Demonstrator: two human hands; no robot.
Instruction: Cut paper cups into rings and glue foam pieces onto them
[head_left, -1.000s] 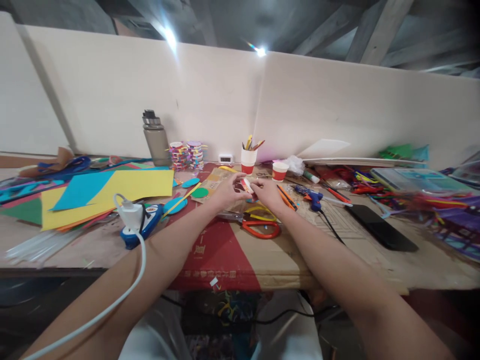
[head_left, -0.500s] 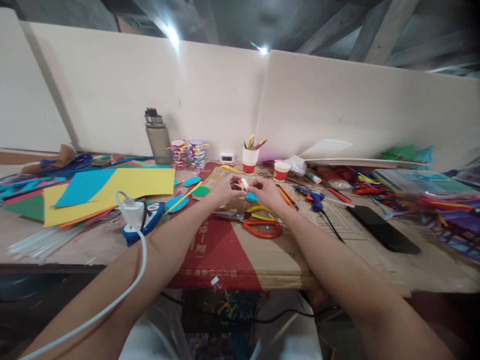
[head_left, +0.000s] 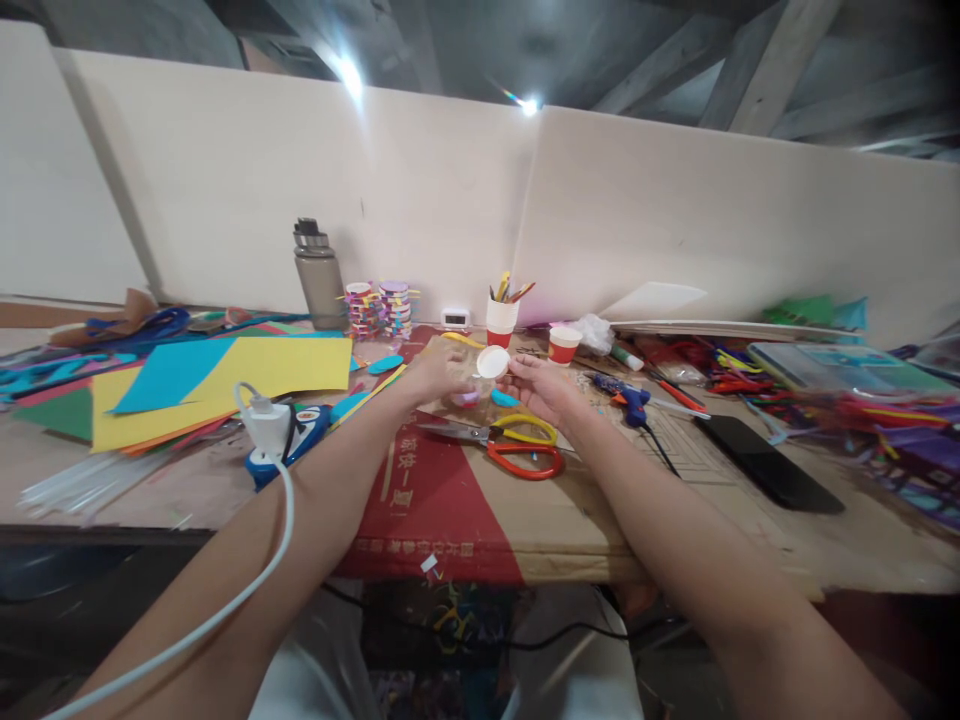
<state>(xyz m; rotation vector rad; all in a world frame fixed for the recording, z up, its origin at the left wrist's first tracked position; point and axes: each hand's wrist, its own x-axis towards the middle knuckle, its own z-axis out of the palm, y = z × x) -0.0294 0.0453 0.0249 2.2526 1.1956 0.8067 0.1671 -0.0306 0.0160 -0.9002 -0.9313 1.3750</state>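
Observation:
My right hand pinches a small white round disc by its edge, lifted a little above the table. Just left of the disc, my left hand lies low over the brown paper, fingers bent down, with nothing seen in it. A small pink piece and a blue oval cut-out lie below the disc. Orange and yellow scissors lie on the cardboard in front of both hands.
Red-and-white paper cups stand behind the hands, with a grey bottle and stacked coloured rings further left. Yellow and blue paper sheets and a white plug lie left. A blue glue gun and black phone lie right.
The small piece held between both hands is now in my right hand alone, showing a white round face. My left hand has let go and dropped left toward the table.

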